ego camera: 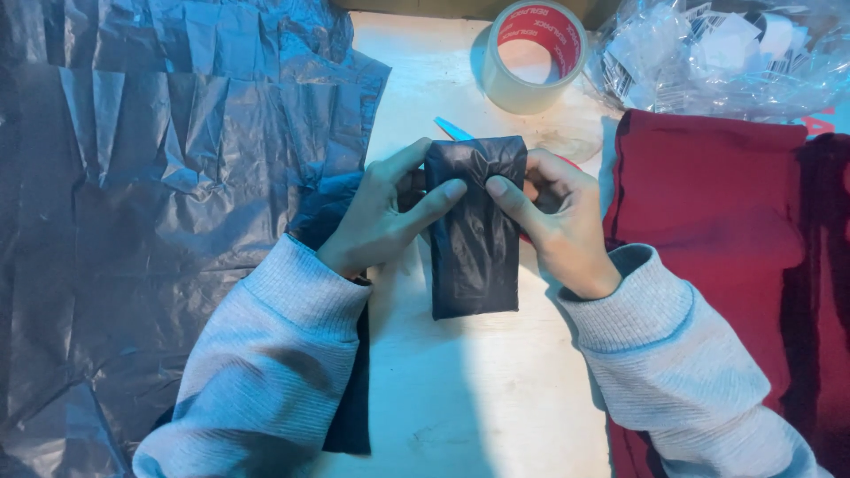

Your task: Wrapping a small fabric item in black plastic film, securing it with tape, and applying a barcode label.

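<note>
While both the left hand (382,219) and right hand (556,212) pinch the dark packet (474,232) just below the tape roll (535,55), folding seems underway, perhaps needing tape.

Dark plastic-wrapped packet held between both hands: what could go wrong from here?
1. The dark plastic-wrapped packet is pinned only near its top by the left hand and right hand; the fold may spring open.
2. The roll of tape sits apart, so reaching for it could loosen the wrap.
</note>
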